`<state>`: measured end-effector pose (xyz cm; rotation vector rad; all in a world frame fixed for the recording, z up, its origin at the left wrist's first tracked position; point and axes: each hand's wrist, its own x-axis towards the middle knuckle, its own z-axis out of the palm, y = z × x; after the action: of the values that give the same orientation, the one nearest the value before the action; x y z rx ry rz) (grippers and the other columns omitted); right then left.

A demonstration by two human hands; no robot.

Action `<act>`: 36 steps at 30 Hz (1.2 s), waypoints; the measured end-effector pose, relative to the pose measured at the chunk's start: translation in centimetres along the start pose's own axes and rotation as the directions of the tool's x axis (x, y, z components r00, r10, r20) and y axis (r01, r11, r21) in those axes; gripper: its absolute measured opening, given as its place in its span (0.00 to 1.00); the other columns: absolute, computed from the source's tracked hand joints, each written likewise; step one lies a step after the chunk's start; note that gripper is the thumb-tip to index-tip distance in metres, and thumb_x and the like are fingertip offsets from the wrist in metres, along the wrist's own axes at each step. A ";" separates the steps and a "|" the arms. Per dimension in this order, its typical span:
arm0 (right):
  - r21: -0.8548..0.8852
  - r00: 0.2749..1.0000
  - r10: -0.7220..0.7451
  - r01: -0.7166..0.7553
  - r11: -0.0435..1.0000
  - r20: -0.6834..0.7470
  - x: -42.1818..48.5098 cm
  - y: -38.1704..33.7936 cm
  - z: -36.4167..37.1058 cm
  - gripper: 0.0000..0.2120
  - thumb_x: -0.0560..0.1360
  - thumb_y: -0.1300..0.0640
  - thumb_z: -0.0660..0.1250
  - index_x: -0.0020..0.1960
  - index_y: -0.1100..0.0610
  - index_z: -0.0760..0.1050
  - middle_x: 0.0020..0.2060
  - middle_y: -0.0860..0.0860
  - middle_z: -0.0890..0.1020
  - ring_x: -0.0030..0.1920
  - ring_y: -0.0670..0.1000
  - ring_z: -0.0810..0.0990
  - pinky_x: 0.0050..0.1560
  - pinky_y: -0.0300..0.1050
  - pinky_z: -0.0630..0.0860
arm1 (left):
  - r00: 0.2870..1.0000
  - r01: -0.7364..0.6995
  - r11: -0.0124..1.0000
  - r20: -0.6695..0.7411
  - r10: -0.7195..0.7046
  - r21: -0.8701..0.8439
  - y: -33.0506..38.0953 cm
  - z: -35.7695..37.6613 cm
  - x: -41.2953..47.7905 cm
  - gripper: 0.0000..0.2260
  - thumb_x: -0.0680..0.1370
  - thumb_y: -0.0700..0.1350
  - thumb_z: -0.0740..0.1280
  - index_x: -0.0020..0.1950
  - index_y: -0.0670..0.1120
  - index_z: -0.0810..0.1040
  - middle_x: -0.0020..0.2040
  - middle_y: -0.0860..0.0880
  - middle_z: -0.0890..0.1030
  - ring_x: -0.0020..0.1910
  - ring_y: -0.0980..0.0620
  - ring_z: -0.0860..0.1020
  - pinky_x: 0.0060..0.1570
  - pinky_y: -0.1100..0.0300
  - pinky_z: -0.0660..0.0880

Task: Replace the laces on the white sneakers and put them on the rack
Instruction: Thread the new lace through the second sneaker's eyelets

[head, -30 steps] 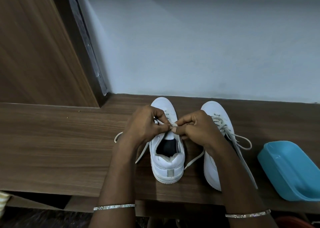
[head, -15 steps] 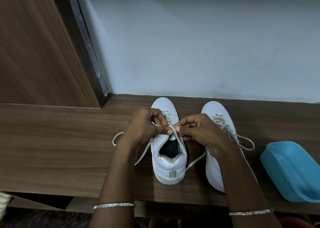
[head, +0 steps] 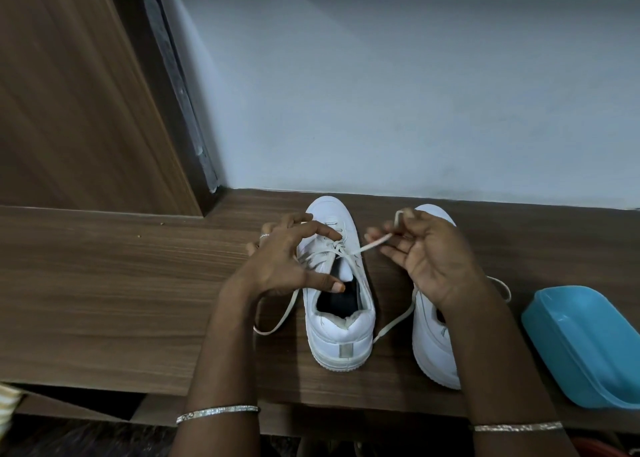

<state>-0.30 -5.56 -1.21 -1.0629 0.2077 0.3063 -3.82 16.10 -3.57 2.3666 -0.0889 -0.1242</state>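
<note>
the right hand (head: 436, 266) is turned palm up and pinches one end of the lace (head: 372, 245) between its fingertips, drawing it taut to the right from the upper eyelets, with the tip curling up past the fingers. the left hand (head: 280, 262) sits over the left side of the same shoe, forefinger and thumb spread well apart. the other lace end runs under its palm and trails out near-left onto the wood, and i cannot tell whether the hidden far fingers hook it.

both hands work on the left sneaker (head: 343, 335), which stands upright with its heel toward the viewer and its toe toward the wall (head: 415, 92). its lace already crosses several eyelets up to the tongue, but no knot or bow shows. just to its right stands the right sneaker (head: 433, 349), mostly behind the right wrist. a loose loop (head: 504, 288) of lace shows beside it, so it seems threaded, though whether it is tied cannot be seen.

the pair rests on a wooden ledge (head: 104, 283), with a blue tub (head: 585, 349) at the near right. judging from this, the threading is nearly done. what looks left is snugging and tying this lace, checking the other shoe, then placing the pair. no rack can be made out for certain.
</note>
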 end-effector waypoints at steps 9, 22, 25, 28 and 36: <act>-0.648 0.986 -0.162 0.144 0.748 0.033 -0.2 -0.1 -0.5 0.04 0.77 0.60 0.71 0.45 0.56 0.84 0.25 0.44 0.75 0.23 0.41 0.69 0.24 0.33 0.65 | 1.000 -0.016 1.000 0.013 0.016 -0.021 -0.3 0.1 0.2 0.33 0.54 0.68 0.79 0.59 0.72 0.76 0.73 0.57 0.66 0.74 0.51 0.59 0.68 0.49 0.57; -0.750 0.954 -0.083 0.280 0.599 0.289 -0.4 0.5 -0.8 0.07 0.81 0.58 0.67 0.46 0.58 0.81 0.34 0.45 0.83 0.31 0.40 0.74 0.40 0.37 0.68 | 0.995 -0.097 0.991 0.012 0.099 -0.096 -1.1 0.2 0.6 0.30 0.59 0.63 0.81 0.59 0.69 0.78 0.68 0.59 0.71 0.71 0.54 0.65 0.72 0.46 0.65; -0.438 0.936 -0.116 0.262 0.860 0.333 -0.7 -0.2 -0.2 0.10 0.84 0.60 0.59 0.46 0.58 0.74 0.47 0.52 0.87 0.37 0.49 0.72 0.36 0.37 0.66 | 0.996 -0.093 0.990 -0.003 0.093 -0.107 -1.2 0.3 0.7 0.30 0.57 0.65 0.80 0.58 0.69 0.78 0.68 0.59 0.71 0.72 0.53 0.65 0.72 0.46 0.65; -0.111 0.942 -0.068 0.110 0.988 0.327 -1.0 -0.8 -0.1 0.10 0.82 0.58 0.57 0.42 0.58 0.70 0.33 0.54 0.81 0.36 0.52 0.79 0.28 0.38 0.63 | 0.995 -0.096 0.989 -0.006 0.096 -0.108 -1.5 0.4 0.8 0.32 0.55 0.70 0.77 0.58 0.70 0.78 0.68 0.59 0.72 0.72 0.54 0.65 0.72 0.44 0.66; -0.615 0.976 -0.169 0.220 0.757 0.140 -1.0 -0.7 -0.4 0.07 0.77 0.60 0.69 0.40 0.59 0.80 0.22 0.45 0.74 0.22 0.42 0.69 0.23 0.33 0.66 | 0.994 -0.105 0.983 0.008 0.107 -0.152 -1.4 0.2 0.7 0.29 0.60 0.61 0.82 0.59 0.67 0.79 0.66 0.59 0.73 0.70 0.57 0.68 0.72 0.49 0.67</act>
<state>-1.02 -6.42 -0.52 -1.7261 -0.0924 0.2284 -3.13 16.85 -4.71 2.2046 -0.2059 -0.0952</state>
